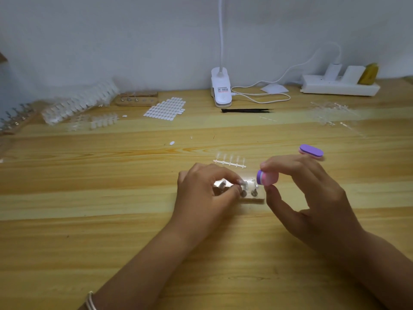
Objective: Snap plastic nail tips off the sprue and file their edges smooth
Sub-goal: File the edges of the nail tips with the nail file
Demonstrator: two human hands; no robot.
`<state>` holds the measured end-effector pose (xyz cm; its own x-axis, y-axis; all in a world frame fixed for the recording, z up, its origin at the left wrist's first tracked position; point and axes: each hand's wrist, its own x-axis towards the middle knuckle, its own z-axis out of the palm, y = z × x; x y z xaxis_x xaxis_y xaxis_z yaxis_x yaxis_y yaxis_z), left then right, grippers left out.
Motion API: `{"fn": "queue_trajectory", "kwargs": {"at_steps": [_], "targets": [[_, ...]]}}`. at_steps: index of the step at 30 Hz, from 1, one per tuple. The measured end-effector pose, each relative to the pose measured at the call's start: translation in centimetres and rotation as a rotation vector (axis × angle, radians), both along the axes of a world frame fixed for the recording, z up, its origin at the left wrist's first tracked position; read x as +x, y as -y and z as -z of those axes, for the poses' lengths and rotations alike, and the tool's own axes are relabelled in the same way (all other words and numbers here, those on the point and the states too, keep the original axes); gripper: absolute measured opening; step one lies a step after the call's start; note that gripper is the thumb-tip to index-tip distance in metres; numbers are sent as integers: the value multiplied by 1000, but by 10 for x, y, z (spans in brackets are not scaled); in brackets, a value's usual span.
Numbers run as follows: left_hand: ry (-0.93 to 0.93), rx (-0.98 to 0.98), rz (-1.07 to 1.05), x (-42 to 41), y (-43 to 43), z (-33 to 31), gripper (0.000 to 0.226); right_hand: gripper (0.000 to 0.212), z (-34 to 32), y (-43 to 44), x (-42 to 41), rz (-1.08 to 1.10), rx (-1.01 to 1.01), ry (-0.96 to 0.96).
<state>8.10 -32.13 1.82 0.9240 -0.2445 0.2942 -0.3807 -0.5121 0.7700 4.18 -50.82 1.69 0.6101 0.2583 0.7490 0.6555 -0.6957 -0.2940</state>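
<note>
Nail tip (244, 184) pinched by left hand (202, 193); right hand (312, 193) pinches pink buffer (267, 178).

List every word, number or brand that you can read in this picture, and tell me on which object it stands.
No text can be read here.
Label on the white lamp clip: red print, too blurred to read.
Power strip: no print shows.
Pink and purple file block: no print shows.
</note>
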Motion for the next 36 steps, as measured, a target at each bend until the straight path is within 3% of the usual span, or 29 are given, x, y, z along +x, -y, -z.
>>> {"fn": "queue_trajectory", "kwargs": {"at_steps": [12, 20, 26, 36], "targets": [[-20, 169, 0, 3, -2, 6, 10, 19, 1, 0, 0, -13, -15, -9], [-18, 100, -31, 6, -22, 4, 15, 19, 1, 1, 0, -3, -29, -13], [247, 291, -42, 5, -22, 3, 15, 19, 2, 2, 0, -18, -39, -38], [421, 323, -33, 0, -20, 0, 14, 20, 4, 2, 1, -20, -51, -58]]}}
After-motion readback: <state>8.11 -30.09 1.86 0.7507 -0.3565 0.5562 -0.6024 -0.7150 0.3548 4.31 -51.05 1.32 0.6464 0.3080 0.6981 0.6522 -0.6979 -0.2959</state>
